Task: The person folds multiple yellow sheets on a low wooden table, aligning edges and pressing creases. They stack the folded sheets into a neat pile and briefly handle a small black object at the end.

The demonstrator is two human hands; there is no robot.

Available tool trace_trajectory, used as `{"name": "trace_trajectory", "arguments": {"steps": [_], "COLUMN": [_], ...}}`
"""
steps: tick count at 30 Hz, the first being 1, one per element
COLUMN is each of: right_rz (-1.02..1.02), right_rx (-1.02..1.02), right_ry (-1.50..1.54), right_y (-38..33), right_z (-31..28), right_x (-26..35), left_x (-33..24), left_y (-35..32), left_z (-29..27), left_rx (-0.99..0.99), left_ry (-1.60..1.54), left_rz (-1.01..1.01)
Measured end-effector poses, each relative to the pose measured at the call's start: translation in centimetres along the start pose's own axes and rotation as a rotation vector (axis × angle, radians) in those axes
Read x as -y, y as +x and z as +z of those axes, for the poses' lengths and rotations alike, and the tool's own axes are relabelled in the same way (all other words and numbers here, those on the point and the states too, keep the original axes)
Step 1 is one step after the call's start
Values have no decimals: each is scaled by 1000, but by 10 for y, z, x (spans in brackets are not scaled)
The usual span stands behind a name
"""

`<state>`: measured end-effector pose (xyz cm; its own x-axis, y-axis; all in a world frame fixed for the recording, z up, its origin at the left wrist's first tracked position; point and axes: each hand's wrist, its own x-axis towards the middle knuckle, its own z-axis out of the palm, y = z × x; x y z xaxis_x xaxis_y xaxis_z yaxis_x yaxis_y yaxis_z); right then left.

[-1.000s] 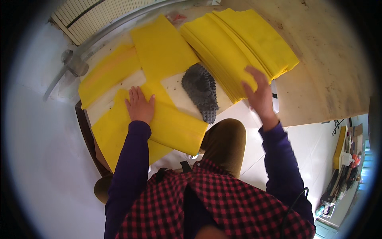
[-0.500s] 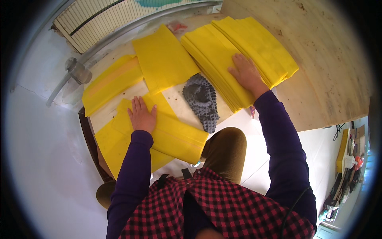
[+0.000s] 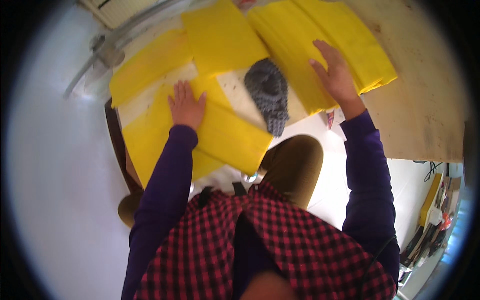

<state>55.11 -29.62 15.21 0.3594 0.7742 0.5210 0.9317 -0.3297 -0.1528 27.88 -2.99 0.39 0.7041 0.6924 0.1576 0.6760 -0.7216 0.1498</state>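
My left hand (image 3: 188,107) lies flat, fingers outstretched, on a folded yellow cloth piece (image 3: 232,135) at the table's near edge. Beneath that piece, a wider yellow sheet (image 3: 142,147) sticks out to the left. My right hand (image 3: 338,75) is over the near part of a thick stack of yellow cloth pieces (image 3: 282,42), thumb and fingers apart, with nothing in it; whether it touches the stack I cannot tell. Between my hands sits a grey cloth with a knobbly surface (image 3: 267,90). Farther back are a flat yellow piece (image 3: 222,37) and a long yellow piece (image 3: 150,60).
The wooden table (image 3: 420,110) extends to the right. A grey pipe with a fitting (image 3: 107,52) runs along the wall at the back left. My knee (image 3: 295,162) is under the near edge. Assorted items fill a shelf (image 3: 432,225) at far right.
The whole view has shifted, so the table sits higher in the picture. My right hand has turned and its fingers have spread from the stack's top. My left hand stays on the folded piece.
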Motion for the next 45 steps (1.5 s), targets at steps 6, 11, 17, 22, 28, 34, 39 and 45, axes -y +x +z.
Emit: {"name": "trace_trajectory", "arguments": {"steps": [6,11,17,22,28,34,39,45], "right_rz": [67,351,167,175,158,164,141,323], "right_rx": [113,367,452,546,554,427,458,422], "right_ry": [444,628,287,162,109,190,303,428], "right_y": [-60,-91,-81,-71,-76,-75,-72,-72], "right_z": [5,50,87,94,101,83,43,-8], "right_x": [92,121,136,142,146,168,168,136], "left_x": [6,3,11,22,18,22,33,18], "left_y": [-4,-10,-23,-13,18,29,36,62], "left_z": [0,-10,-30,-45,-47,-55,-80,-136], "left_rx": [-75,-90,-139,53,194,235,295,452], "left_ry": [-90,-105,-192,-206,-19,-118,-203,-303], "left_rz": [58,117,161,379,589,666,648,476]}}
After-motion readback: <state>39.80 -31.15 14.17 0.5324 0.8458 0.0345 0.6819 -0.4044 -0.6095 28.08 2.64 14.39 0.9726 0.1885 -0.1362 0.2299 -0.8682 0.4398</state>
